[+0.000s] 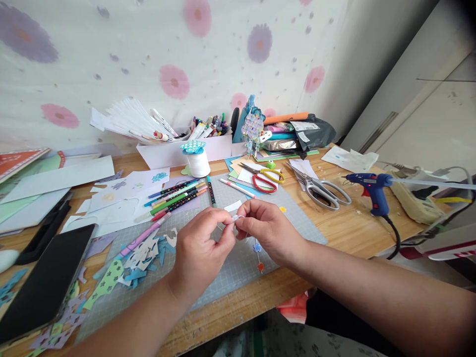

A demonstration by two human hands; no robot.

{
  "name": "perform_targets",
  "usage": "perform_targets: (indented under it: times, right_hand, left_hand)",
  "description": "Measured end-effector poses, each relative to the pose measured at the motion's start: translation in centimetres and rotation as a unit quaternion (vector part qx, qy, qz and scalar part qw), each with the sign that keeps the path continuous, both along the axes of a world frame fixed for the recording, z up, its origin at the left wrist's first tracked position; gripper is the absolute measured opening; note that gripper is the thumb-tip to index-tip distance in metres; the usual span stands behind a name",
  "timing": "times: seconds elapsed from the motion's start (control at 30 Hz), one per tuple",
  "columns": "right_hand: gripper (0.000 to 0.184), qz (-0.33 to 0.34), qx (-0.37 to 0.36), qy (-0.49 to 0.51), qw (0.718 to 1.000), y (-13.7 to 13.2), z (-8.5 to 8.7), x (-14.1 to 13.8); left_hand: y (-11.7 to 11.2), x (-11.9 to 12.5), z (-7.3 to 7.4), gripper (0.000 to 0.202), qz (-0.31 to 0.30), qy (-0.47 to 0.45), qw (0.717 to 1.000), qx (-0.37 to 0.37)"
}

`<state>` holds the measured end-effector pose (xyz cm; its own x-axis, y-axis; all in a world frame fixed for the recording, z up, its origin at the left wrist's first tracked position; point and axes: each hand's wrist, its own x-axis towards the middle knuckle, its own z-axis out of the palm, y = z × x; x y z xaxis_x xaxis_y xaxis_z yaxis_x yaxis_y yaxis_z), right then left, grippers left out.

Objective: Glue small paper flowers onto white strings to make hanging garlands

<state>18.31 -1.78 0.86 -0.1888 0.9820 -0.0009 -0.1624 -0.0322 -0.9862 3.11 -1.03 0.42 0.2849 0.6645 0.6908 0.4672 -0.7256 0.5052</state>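
Note:
My left hand and my right hand meet above a grey cutting mat. Both pinch a small white piece between thumb and fingertips. A thin string with a small blue flower and a red bead hangs below my right hand. Paper cut-outs in blue, white and green lie on the mat just left of my left hand. A row of coloured markers lies beyond my hands.
A black phone lies at the left. Red-and-yellow scissors, large grey scissors and a blue glue gun sit at the right. A white spool and a white box of pens stand at the back.

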Motion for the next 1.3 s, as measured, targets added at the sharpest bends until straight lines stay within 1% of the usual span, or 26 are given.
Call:
perform_targets:
  times: [0.13,0.23,0.33,0.43,0.53,0.7,0.77,0.83,0.93,1.13,1.2,1.3]
  right_hand:
    - [0.022,-0.002,-0.017,0.028,0.999,-0.1,0.1,-0.1]
    - [0.027,-0.009,-0.024,0.037,0.999,0.0,0.3,-0.1]
    - [0.029,-0.018,-0.035,0.045,0.998,0.0,0.5,-0.1]
    - [0.028,-0.023,-0.041,0.051,0.998,0.0,0.7,-0.1]
    - [0.025,-0.024,-0.033,0.045,0.998,0.0,0.6,-0.1]
    - [0.024,-0.017,-0.026,0.039,0.999,0.0,0.4,-0.2]
    - [0.024,-0.017,-0.029,0.038,0.999,0.0,0.3,-0.2]
    - [0.024,-0.021,-0.032,0.041,0.998,0.0,0.3,-0.3]
    - [0.025,-0.029,-0.033,0.051,0.998,0.0,0.4,-0.4]
    - [0.024,-0.038,-0.040,0.051,0.997,-0.1,0.3,-0.6]
    - [0.024,-0.035,-0.040,0.043,0.998,-0.1,0.4,-0.6]
    - [0.021,-0.033,-0.038,0.036,0.998,-0.1,0.5,-0.4]
  left_hand:
    - [0.1,-0.1,-0.3,0.015,-0.006,-0.017,0.999,-0.030]
    - [0.1,0.0,-0.5,0.013,-0.009,-0.047,0.996,-0.077]
    - [0.0,0.2,-0.4,0.010,-0.021,-0.089,0.988,-0.124]
    - [-0.2,0.3,-0.1,0.009,-0.038,-0.134,0.976,-0.169]
    - [-0.1,0.3,0.0,0.005,-0.053,-0.155,0.963,-0.212]
    - [0.6,0.0,-0.8,0.010,-0.096,-0.216,0.924,-0.299]
    - [0.7,0.0,-1.0,0.012,-0.107,-0.227,0.914,-0.320]
    - [0.7,0.0,-1.0,0.012,-0.109,-0.229,0.911,-0.326]
    - [0.6,0.2,-0.7,0.011,-0.100,-0.218,0.917,-0.320]
    - [0.3,0.6,0.3,0.011,-0.053,-0.177,0.936,-0.299]
    - [0.3,0.6,0.5,0.012,-0.034,-0.163,0.939,-0.302]
    - [0.3,0.6,0.5,0.014,-0.023,-0.147,0.939,-0.311]
